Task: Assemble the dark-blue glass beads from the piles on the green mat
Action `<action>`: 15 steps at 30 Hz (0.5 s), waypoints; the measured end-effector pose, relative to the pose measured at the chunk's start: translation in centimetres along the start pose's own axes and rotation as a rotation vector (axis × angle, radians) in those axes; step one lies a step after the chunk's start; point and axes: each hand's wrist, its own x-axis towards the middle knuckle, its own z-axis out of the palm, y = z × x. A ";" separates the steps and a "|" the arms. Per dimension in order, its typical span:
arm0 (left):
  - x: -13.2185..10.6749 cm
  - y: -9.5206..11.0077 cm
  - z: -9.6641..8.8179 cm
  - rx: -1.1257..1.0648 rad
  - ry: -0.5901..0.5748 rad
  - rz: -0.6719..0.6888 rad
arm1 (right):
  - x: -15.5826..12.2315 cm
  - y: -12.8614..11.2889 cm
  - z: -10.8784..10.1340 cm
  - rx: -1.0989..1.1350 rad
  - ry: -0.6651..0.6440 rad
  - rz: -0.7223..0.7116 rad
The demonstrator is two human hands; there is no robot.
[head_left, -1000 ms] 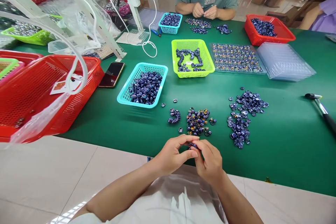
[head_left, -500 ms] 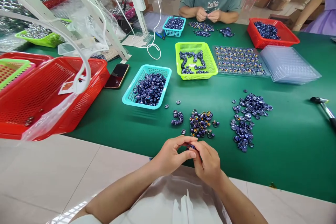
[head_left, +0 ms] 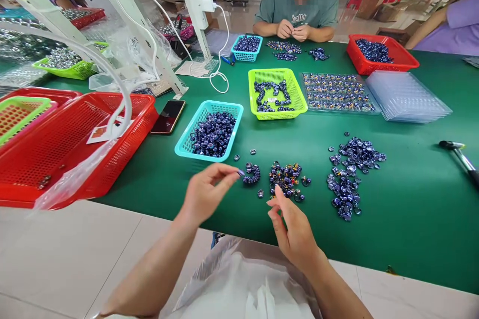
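My left hand [head_left: 207,190] pinches a small shiny dark-blue piece [head_left: 240,173] between thumb and fingertips. It is beside a curved row of similar dark-blue pieces [head_left: 252,174] on the table. My right hand [head_left: 294,222] hovers at the near edge of a pile of dark-blue and orange parts [head_left: 286,178], its thumb and fingers apart and nothing visible between them. Some of those parts look like small rings with domed tops. Farther right lies a heap of loose dark-blue domed caps [head_left: 348,189]. A single loose piece [head_left: 260,193] lies between my hands.
A light-blue basket [head_left: 183,147] of dark-blue pieces and a lime basket [head_left: 277,115] stand behind. Beyond are a filled clear tray [head_left: 337,92], stacked clear trays [head_left: 407,97] and a red basket [head_left: 404,62]. A phone [head_left: 168,117] and a hammer [head_left: 462,154] lie at the sides. A co-worker sits opposite.
My hands were together around a small dark-blue piece and have separated. The left has moved left to the curved row with a piece; the right has opened near the mixed pile.
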 end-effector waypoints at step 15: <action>6.0 0.1 -0.8 0.309 0.170 0.367 | -2.1 4.0 -4.9 -0.276 0.200 0.366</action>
